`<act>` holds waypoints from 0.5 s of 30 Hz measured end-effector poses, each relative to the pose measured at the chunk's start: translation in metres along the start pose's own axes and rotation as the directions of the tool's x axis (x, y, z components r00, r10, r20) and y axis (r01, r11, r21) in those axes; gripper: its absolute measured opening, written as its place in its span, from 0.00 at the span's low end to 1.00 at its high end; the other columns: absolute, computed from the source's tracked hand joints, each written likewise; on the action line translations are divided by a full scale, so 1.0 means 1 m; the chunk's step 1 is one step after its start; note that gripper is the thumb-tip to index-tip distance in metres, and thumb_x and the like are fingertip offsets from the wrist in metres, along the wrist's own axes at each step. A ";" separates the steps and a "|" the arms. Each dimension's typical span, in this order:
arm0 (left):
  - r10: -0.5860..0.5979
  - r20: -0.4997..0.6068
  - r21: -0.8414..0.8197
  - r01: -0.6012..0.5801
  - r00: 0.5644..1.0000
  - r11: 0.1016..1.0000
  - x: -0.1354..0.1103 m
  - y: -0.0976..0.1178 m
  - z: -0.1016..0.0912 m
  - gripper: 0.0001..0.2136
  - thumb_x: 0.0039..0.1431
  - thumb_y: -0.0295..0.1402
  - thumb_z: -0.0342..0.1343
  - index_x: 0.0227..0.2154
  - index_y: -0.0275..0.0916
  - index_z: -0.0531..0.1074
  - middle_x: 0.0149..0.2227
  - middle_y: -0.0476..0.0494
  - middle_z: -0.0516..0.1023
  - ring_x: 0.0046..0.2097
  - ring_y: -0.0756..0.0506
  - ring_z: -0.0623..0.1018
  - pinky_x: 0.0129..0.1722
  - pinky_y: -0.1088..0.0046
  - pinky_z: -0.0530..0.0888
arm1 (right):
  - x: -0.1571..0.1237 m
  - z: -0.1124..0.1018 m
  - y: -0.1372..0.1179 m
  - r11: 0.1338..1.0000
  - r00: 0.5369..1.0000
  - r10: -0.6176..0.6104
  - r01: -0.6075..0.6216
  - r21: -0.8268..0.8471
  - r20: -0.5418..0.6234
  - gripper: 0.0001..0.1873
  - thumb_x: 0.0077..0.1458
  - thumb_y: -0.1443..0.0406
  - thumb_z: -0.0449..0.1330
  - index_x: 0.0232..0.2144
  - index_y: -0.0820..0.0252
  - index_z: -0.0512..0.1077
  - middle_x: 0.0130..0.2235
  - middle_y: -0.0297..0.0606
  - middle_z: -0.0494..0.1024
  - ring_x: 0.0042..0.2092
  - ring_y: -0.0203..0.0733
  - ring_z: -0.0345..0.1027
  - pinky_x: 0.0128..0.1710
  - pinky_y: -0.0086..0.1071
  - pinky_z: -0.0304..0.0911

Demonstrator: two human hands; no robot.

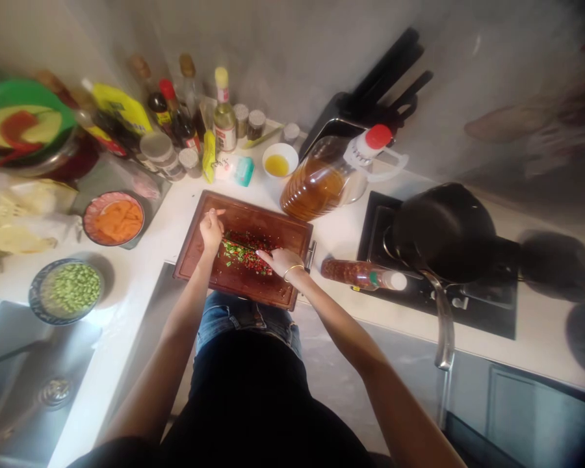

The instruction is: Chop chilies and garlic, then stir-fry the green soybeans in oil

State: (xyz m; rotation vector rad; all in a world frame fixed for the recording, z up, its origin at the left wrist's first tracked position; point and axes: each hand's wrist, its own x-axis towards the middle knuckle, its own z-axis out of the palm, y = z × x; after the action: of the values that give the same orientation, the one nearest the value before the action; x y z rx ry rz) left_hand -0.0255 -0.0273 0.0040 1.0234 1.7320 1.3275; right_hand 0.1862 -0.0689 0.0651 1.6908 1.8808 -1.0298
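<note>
A dark wooden cutting board (pixel 277 229) lies on the white counter in front of me. A pile of chopped red and green bits (pixel 246 255) sits in its middle. My left hand (pixel 211 229) is closed at the pile's left end, on what looks like the handle of a knife. The thin dark blade (pixel 246 246) runs across the pile. My right hand (pixel 281 261), a bangle on its wrist, rests at the pile's right end with its fingers stretched flat over the blade's far end.
A big oil jug (pixel 316 185) and a small white bowl of oil (pixel 279 161) stand behind the board. A sauce bottle (pixel 361 274) lies to the right, beside a black pan (pixel 443 231) on the stove. Bowls of green beans (pixel 68 289) and orange slices (pixel 114 220) sit left, above the sink (pixel 29 383).
</note>
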 end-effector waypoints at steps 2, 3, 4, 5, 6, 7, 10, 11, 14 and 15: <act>0.001 0.004 -0.010 -0.001 1.000 1.000 0.001 0.001 0.001 0.26 0.67 0.50 0.40 0.36 0.36 0.77 0.13 0.55 0.59 0.15 0.54 0.60 0.17 0.76 0.57 | -0.001 -0.002 0.000 1.000 1.000 0.002 -0.002 0.002 0.002 0.52 0.55 0.34 0.28 0.36 0.63 0.80 0.41 0.56 0.80 0.44 0.54 0.75 0.42 0.37 0.66; 0.003 0.002 -0.018 -0.003 1.000 1.000 0.001 0.001 0.001 0.26 0.67 0.50 0.40 0.36 0.36 0.77 0.13 0.55 0.59 0.15 0.54 0.60 0.16 0.76 0.57 | -0.001 -0.003 0.000 1.000 1.000 0.005 -0.005 0.002 0.002 0.52 0.55 0.34 0.28 0.36 0.63 0.80 0.41 0.56 0.80 0.45 0.54 0.75 0.42 0.37 0.66; 0.005 -0.002 -0.026 -0.005 1.000 1.000 0.002 0.001 0.001 0.26 0.67 0.51 0.39 0.37 0.36 0.77 0.13 0.55 0.59 0.15 0.54 0.60 0.16 0.76 0.57 | -0.002 -0.004 0.000 1.000 1.000 0.007 -0.007 0.001 0.000 0.52 0.55 0.34 0.28 0.36 0.63 0.80 0.41 0.56 0.80 0.45 0.54 0.75 0.42 0.37 0.66; 0.004 -0.007 -0.033 -0.004 1.000 0.999 0.003 0.001 0.002 0.27 0.67 0.51 0.39 0.37 0.36 0.77 0.14 0.55 0.59 0.15 0.54 0.60 0.16 0.76 0.57 | -0.002 -0.005 0.000 1.000 1.000 0.009 -0.009 -0.001 0.000 0.52 0.55 0.34 0.28 0.36 0.63 0.80 0.41 0.56 0.80 0.45 0.54 0.75 0.42 0.37 0.66; 0.000 -0.011 -0.036 -0.001 1.000 0.999 0.003 0.000 0.003 0.27 0.66 0.52 0.39 0.37 0.36 0.77 0.14 0.55 0.59 0.15 0.53 0.60 0.16 0.76 0.57 | -0.001 -0.006 0.001 1.000 1.000 0.009 -0.009 -0.002 -0.002 0.52 0.55 0.34 0.28 0.36 0.63 0.80 0.41 0.56 0.80 0.45 0.54 0.75 0.42 0.37 0.66; -0.006 -0.013 -0.035 0.006 1.000 0.999 0.004 -0.001 0.004 0.27 0.66 0.52 0.40 0.37 0.36 0.77 0.14 0.55 0.59 0.15 0.53 0.60 0.16 0.76 0.57 | -0.001 -0.006 0.001 1.000 1.000 0.010 -0.010 -0.003 -0.003 0.52 0.55 0.34 0.28 0.36 0.63 0.80 0.41 0.56 0.80 0.45 0.54 0.75 0.42 0.37 0.66; -0.022 -0.002 -0.018 0.022 1.000 1.000 0.006 -0.005 0.007 0.26 0.66 0.51 0.40 0.36 0.36 0.77 0.13 0.55 0.59 0.16 0.54 0.61 0.17 0.76 0.57 | 0.003 -0.005 0.002 1.000 1.000 0.015 -0.015 0.002 -0.001 0.52 0.55 0.34 0.28 0.37 0.64 0.80 0.42 0.56 0.80 0.45 0.55 0.75 0.43 0.38 0.66; -0.023 0.002 -0.009 0.023 1.000 1.000 0.006 -0.006 0.008 0.26 0.67 0.50 0.40 0.35 0.36 0.77 0.13 0.54 0.59 0.16 0.54 0.61 0.17 0.76 0.57 | 0.004 -0.004 0.003 1.000 1.000 0.020 -0.020 0.006 0.004 0.52 0.56 0.34 0.28 0.38 0.64 0.80 0.42 0.56 0.80 0.46 0.55 0.75 0.44 0.38 0.65; -0.019 0.001 0.002 0.019 1.000 1.000 0.006 -0.003 0.010 0.25 0.68 0.48 0.40 0.35 0.36 0.77 0.13 0.54 0.59 0.16 0.53 0.61 0.18 0.76 0.58 | 0.005 -0.003 0.004 1.000 1.000 0.025 -0.025 0.019 0.019 0.52 0.56 0.34 0.28 0.37 0.64 0.80 0.43 0.57 0.80 0.47 0.55 0.74 0.45 0.39 0.65; -0.018 0.000 -0.001 0.018 1.000 1.000 0.006 -0.001 0.010 0.25 0.68 0.48 0.40 0.35 0.36 0.77 0.13 0.54 0.59 0.16 0.53 0.61 0.18 0.76 0.58 | 0.004 -0.004 0.005 0.999 1.000 0.025 -0.025 0.020 0.019 0.51 0.56 0.34 0.29 0.36 0.64 0.80 0.43 0.57 0.80 0.47 0.56 0.74 0.45 0.39 0.65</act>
State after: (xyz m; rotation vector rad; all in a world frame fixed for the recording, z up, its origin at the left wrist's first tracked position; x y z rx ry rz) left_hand -0.0189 -0.0179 0.0005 1.0047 1.7366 1.3172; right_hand 0.1907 -0.0632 0.0634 1.7057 1.8388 -1.0544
